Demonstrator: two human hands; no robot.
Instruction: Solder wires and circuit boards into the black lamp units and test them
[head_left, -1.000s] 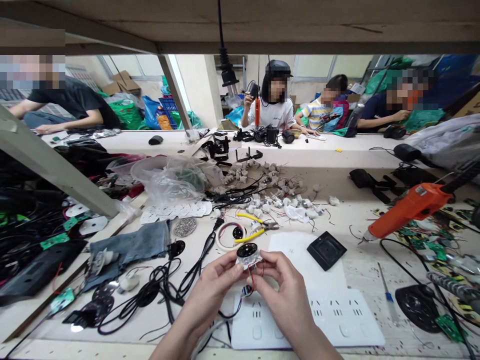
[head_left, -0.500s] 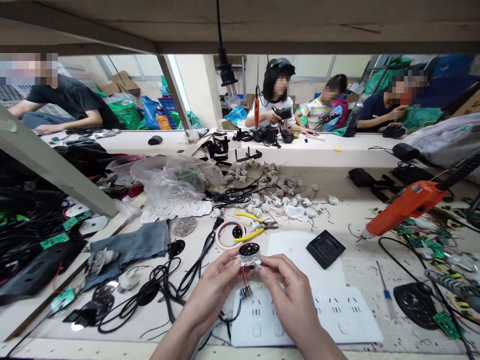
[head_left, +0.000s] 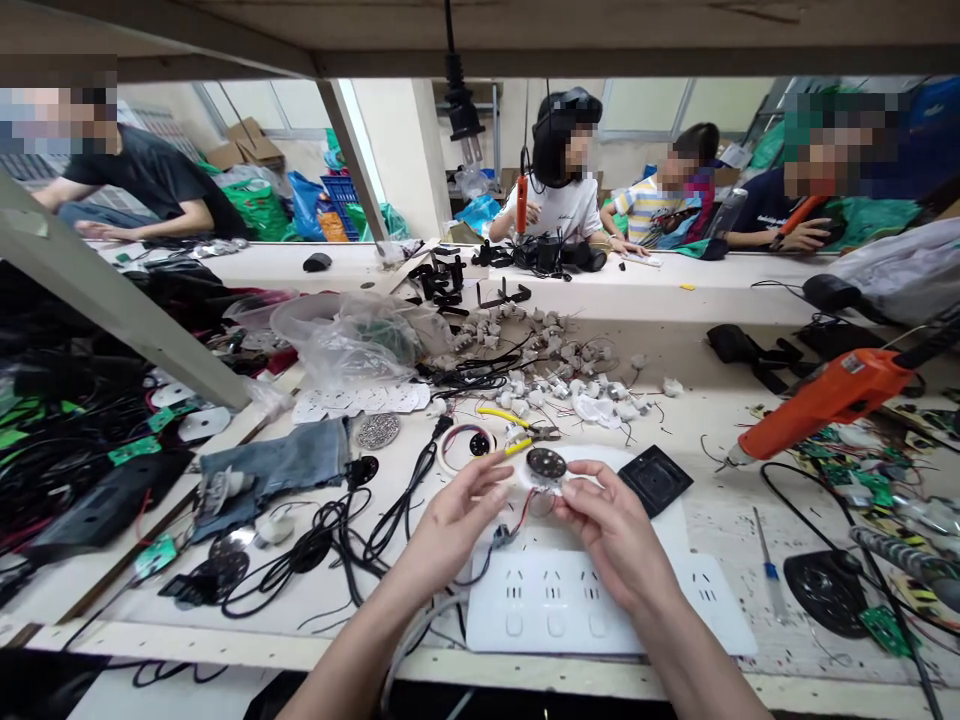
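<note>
the pale, paint-flecked workbench [head_left: 720, 520] carries a white power strip [head_left: 600, 605] at its near edge, with tangled black cables [head_left: 330, 545] and a folded piece of denim [head_left: 274, 465] toward the left edge. an orange glue gun [head_left: 821, 405], a black square plate [head_left: 655, 480] and a blue-handled screwdriver [head_left: 766, 565] lie toward the right edge. yellow-handled pliers [head_left: 514, 432] and a scatter of small white parts [head_left: 555, 375] sit mid-surface, beside a crumpled clear plastic bag [head_left: 352, 335].

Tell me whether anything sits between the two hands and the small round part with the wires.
Nothing does. The right hand holds the round part at its fingertips, and the left hand touches its other side. Red and black wires hang from it between the hands, above the white power strip.
</note>
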